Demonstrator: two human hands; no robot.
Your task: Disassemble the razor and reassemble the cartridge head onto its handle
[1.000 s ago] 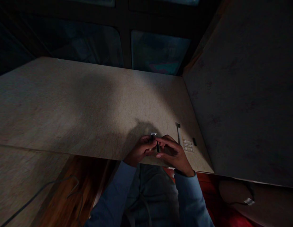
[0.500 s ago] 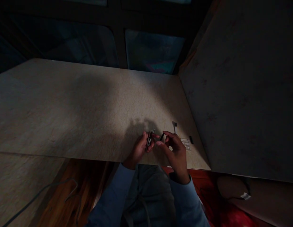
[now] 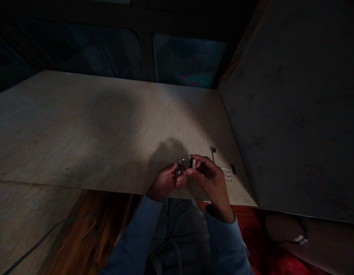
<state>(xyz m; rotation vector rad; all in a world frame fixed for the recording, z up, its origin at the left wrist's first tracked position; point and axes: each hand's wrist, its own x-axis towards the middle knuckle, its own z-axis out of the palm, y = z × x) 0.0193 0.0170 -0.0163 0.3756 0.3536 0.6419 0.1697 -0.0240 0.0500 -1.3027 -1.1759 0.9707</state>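
My left hand (image 3: 164, 181) is closed around a small dark object with a shiny metal top (image 3: 179, 169), held upright just over the table's near edge. A short black bar-shaped piece (image 3: 191, 162) is pinched between the thumb and fingertips of my right hand (image 3: 213, 179). The two held things are close together but apart, with a narrow gap between them. Dim light hides their finer details. Right of my right hand, on the table, lie a clear plastic piece with ridges or compartments (image 3: 227, 175), a small dark strip (image 3: 233, 169) and a thin pale stick with a dark end (image 3: 213, 152).
The pale table (image 3: 114, 126) stretches to the left and back, towards dark-framed window panes (image 3: 188, 59). A tall pale panel (image 3: 291, 114) stands along its right side. Below on the left, a grey cable (image 3: 51, 231) runs over a wooden surface. Red fabric (image 3: 268, 256) lies low at the right.
My right hand has shifted slightly left, and the black piece has turned from slanted to nearly upright. The object in my left hand has moved a little left and tilted more upright.
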